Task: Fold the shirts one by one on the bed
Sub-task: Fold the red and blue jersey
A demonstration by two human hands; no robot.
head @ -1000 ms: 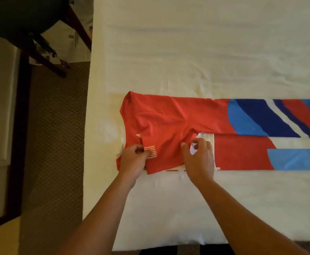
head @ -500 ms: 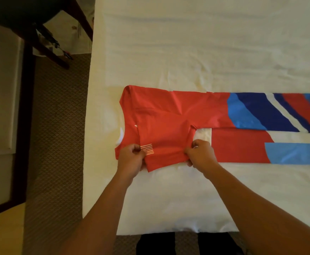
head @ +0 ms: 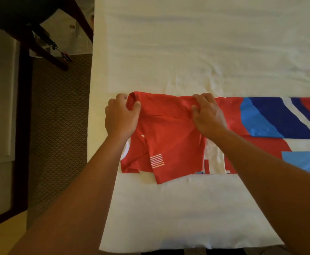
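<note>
Red shirt — blue-white stripes, half-folded

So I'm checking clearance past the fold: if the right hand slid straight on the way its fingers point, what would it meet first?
The right hand grips the red shirt at its far edge, fingers pointing away from the person. Beyond them lies only the white bed sheet; the way looks free as far as the picture shows.

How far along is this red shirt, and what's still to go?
Done: the near sleeve already lies folded across the shirt, striped patch up. In hand: the left hand grips the far shoulder corner and the right hand pinches the far edge, apparently for the next lengthwise fold. Left: the body stretches unfolded across the bed past the right frame edge. No other shirts are visible.
</note>
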